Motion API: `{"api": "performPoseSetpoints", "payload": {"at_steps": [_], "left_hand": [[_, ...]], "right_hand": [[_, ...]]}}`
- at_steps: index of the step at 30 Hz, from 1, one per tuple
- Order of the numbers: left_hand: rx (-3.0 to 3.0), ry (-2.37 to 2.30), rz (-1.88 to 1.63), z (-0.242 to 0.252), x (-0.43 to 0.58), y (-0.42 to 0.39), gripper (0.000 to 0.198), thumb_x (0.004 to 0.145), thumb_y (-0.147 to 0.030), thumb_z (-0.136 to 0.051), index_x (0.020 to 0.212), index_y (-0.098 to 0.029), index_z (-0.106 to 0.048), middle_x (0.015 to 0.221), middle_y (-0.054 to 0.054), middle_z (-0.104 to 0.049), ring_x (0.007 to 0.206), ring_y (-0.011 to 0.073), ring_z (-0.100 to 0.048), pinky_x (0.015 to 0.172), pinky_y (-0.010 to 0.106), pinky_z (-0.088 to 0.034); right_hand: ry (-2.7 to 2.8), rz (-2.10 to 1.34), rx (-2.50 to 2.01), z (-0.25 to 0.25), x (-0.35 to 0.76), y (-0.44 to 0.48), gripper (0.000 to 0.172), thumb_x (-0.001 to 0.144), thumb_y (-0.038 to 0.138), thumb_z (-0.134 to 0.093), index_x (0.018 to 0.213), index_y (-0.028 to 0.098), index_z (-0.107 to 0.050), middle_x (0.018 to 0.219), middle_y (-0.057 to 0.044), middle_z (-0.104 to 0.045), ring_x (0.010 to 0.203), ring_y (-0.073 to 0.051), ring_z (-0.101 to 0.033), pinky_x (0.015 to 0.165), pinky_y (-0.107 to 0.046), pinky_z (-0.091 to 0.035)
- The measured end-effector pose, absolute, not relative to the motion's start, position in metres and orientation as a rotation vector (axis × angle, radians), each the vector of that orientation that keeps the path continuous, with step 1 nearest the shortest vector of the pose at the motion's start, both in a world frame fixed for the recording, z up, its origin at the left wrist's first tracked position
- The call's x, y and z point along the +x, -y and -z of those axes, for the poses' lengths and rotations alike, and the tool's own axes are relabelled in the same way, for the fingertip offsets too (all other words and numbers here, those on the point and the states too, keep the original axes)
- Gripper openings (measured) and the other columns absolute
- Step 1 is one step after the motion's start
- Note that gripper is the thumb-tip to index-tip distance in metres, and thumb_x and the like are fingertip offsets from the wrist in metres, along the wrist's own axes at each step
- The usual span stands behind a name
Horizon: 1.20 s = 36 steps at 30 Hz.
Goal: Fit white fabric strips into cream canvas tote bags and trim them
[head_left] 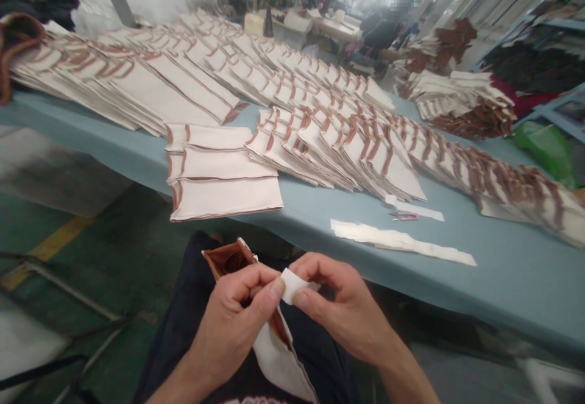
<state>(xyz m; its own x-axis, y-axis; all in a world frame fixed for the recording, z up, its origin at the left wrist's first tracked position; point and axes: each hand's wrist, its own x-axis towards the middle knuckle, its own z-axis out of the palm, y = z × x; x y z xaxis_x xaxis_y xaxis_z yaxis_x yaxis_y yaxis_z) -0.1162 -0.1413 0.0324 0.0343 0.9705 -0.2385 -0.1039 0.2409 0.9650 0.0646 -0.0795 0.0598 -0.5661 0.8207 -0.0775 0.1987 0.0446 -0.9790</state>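
Note:
Above my lap, my left hand [228,325] pinches the open top of a cream canvas pouch [274,355] with brown binding and a brown lining. My right hand [342,306] pinches a small white strip [292,285] between thumb and forefinger, pressing it against the pouch's edge near my left thumb. The lower part of the pouch hangs down over my dark trousers [329,367]. Part of the pouch's mouth is hidden behind my fingers.
A long pale blue table [411,270] stands ahead, covered with rows of stacked brown-edged cream pieces [219,172]. Near its edge lie white strips [397,242] and red-handled snips [404,216]. A co-worker sits beyond the table; green-painted floor lies left.

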Motion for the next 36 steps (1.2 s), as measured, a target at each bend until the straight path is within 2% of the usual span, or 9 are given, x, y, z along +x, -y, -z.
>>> {"api": "performPoseSetpoints", "payload": {"at_steps": [5,8,13,18,21,25,28,31,36], "left_hand": [[0.984,-1.219,-1.088,-0.033,-0.114,0.142,0.042,0.094,-0.051,-0.064,0.078,-0.013,-0.07,0.059,0.002,-0.066,0.048,0.012,-0.056,0.046,0.019,-0.041],[1.066,-1.244,-1.109,-0.035,-0.114,0.142,0.038,0.096,-0.046,-0.062,0.079,-0.013,-0.073,0.06,0.001,-0.065,0.051,0.0123,-0.055,0.048,0.019,-0.042],[1.199,-1.314,-1.123,-0.033,-0.116,0.144,0.047,0.101,-0.048,-0.055,0.076,-0.013,-0.074,0.064,0.003,-0.067,0.057,0.015,-0.058,0.054,0.022,-0.044],[1.046,-1.377,-1.183,-0.019,-0.117,0.15,0.061,0.105,-0.064,-0.039,0.115,-0.014,-0.071,0.059,0.0,-0.061,0.052,0.0154,-0.053,0.051,0.025,-0.04],[0.904,-1.403,-1.256,-0.011,-0.118,0.153,0.06,0.103,-0.071,-0.036,0.093,-0.018,-0.064,0.055,-0.003,-0.052,0.047,0.0139,-0.044,0.047,0.024,-0.035],[0.878,-1.521,-1.351,0.005,-0.123,0.161,0.064,0.101,-0.074,-0.037,0.065,-0.022,-0.045,0.059,-0.002,-0.048,0.052,0.0136,-0.042,0.05,0.025,-0.037],[0.895,-1.554,-1.271,0.022,-0.132,0.175,0.066,0.101,-0.076,-0.03,0.062,-0.023,-0.039,0.056,-0.003,-0.042,0.052,0.0139,-0.038,0.051,0.026,-0.035],[0.954,-1.55,-1.156,0.037,-0.145,0.196,0.066,0.102,-0.073,-0.028,0.065,-0.022,-0.045,0.057,-0.002,-0.047,0.053,0.0147,-0.041,0.051,0.026,-0.035],[1.104,-1.505,-0.909,0.036,-0.17,0.221,0.047,0.101,-0.057,-0.048,0.079,-0.018,-0.063,0.069,0.0,-0.06,0.062,0.0158,-0.052,0.058,0.024,-0.04]], "right_hand": [[1.607,-1.761,-1.183,-0.056,0.063,0.083,0.039,0.092,0.054,-0.072,0.084,0.018,-0.06,0.066,0.005,-0.053,0.057,-0.009,-0.043,0.052,-0.022,-0.033],[1.554,-1.83,-1.22,-0.056,0.063,0.084,0.043,0.089,0.058,-0.074,0.085,0.018,-0.06,0.063,0.007,-0.049,0.053,-0.008,-0.037,0.049,-0.021,-0.027],[1.626,-1.826,-1.277,-0.063,0.064,0.082,0.038,0.088,0.053,-0.074,0.085,0.017,-0.063,0.065,0.006,-0.052,0.055,-0.008,-0.04,0.051,-0.021,-0.03],[1.599,-1.79,-1.262,-0.056,0.063,0.084,0.046,0.087,0.06,-0.073,0.076,0.018,-0.057,0.061,0.007,-0.048,0.052,-0.008,-0.037,0.048,-0.021,-0.028],[1.384,-2.037,-1.106,-0.03,0.058,0.091,0.056,0.079,0.07,-0.078,0.075,0.019,-0.055,0.058,0.007,-0.047,0.05,-0.006,-0.033,0.047,-0.02,-0.025],[1.212,-2.243,-1.025,0.026,0.048,0.111,0.063,0.07,0.075,-0.083,0.071,0.019,-0.053,0.055,0.007,-0.049,0.046,-0.005,-0.032,0.046,-0.02,-0.023],[1.135,-2.283,-1.043,0.061,0.04,0.133,0.067,0.07,0.082,-0.077,0.072,0.021,-0.05,0.053,0.009,-0.045,0.043,-0.004,-0.027,0.043,-0.02,-0.019],[1.077,-2.315,-1.066,0.078,0.033,0.153,0.067,0.071,0.083,-0.074,0.073,0.021,-0.049,0.053,0.009,-0.043,0.043,-0.004,-0.026,0.042,-0.02,-0.019],[1.067,-2.326,-1.114,0.083,0.029,0.166,0.067,0.071,0.083,-0.075,0.073,0.021,-0.05,0.053,0.008,-0.045,0.045,-0.005,-0.029,0.044,-0.02,-0.021]]}}
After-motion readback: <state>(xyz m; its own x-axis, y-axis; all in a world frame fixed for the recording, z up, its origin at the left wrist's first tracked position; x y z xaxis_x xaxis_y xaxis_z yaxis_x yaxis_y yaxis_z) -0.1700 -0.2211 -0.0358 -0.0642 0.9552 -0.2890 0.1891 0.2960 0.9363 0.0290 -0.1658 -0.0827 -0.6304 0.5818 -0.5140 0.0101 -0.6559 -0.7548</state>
